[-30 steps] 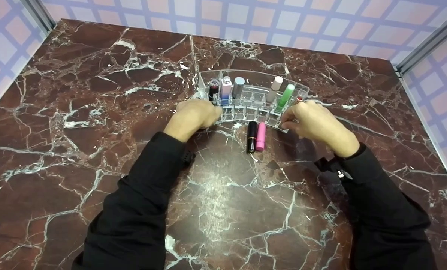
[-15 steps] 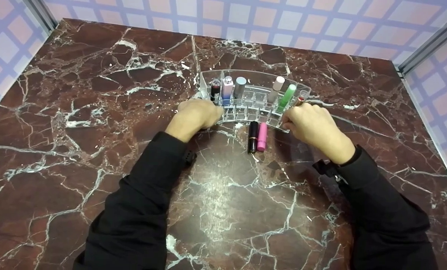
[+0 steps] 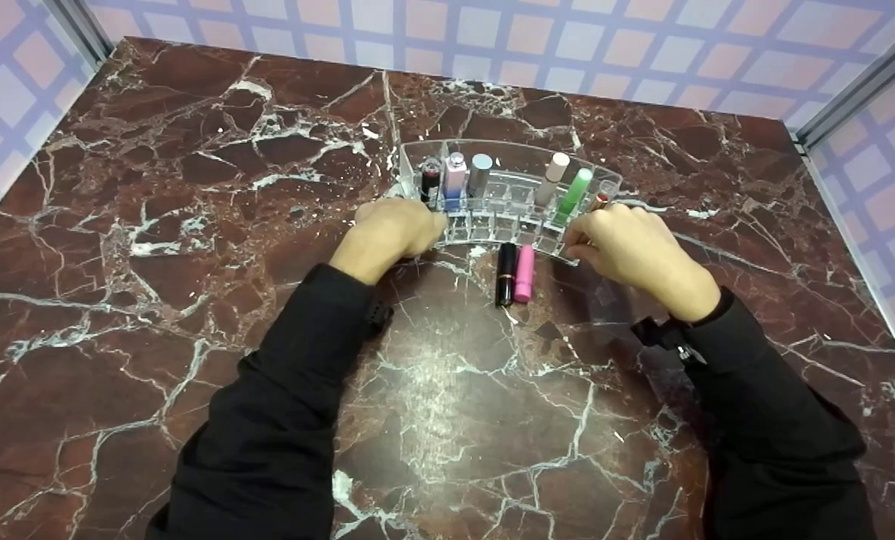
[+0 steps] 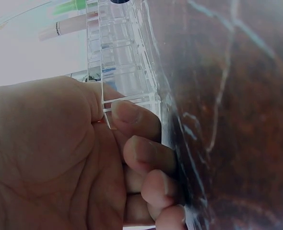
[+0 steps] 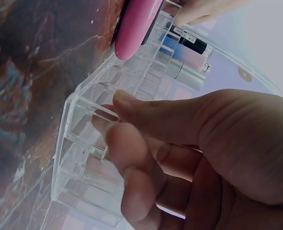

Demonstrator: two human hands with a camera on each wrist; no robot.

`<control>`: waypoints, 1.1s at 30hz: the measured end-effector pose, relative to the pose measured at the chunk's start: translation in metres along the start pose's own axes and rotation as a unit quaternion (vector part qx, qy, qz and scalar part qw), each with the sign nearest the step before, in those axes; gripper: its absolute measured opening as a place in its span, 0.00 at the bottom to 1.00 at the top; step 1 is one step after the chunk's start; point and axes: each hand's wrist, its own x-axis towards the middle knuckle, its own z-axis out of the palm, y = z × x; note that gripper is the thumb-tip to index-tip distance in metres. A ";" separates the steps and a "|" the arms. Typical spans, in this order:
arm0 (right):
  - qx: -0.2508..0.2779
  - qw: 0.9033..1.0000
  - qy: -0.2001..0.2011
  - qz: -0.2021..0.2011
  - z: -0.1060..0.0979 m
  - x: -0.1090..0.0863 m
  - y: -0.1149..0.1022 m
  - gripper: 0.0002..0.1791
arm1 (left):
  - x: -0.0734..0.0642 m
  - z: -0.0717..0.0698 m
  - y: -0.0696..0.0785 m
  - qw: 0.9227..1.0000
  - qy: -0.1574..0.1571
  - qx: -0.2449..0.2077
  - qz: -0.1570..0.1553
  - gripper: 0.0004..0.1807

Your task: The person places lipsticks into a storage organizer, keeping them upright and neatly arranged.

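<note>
A clear, curved lipstick organizer stands on the table between both hands. My left hand grips its left front end; in the left wrist view, curled fingers lie against the end wall. At the right front corner, my right hand pinches a clear wall between thumb and forefinger. Upright in the organizer are a dark tube, a pink-and-blue tube, a grey tube, a beige tube, a green tube and a red-topped tube, partly hidden by the right hand.
A black lipstick tube and a pink tube lie side by side just in front of the organizer. The brown marbled table extends around them. Checked panels border its back and sides.
My right hand and wrist have shifted slightly at the organizer's right corner. My left hand, the organizer and the tubes stay essentially in place.
</note>
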 end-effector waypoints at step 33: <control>0.078 0.970 0.011 -0.231 0.012 0.010 -0.003 0.15 | -0.002 0.000 -0.002 1.000 0.009 0.005 0.013 0.27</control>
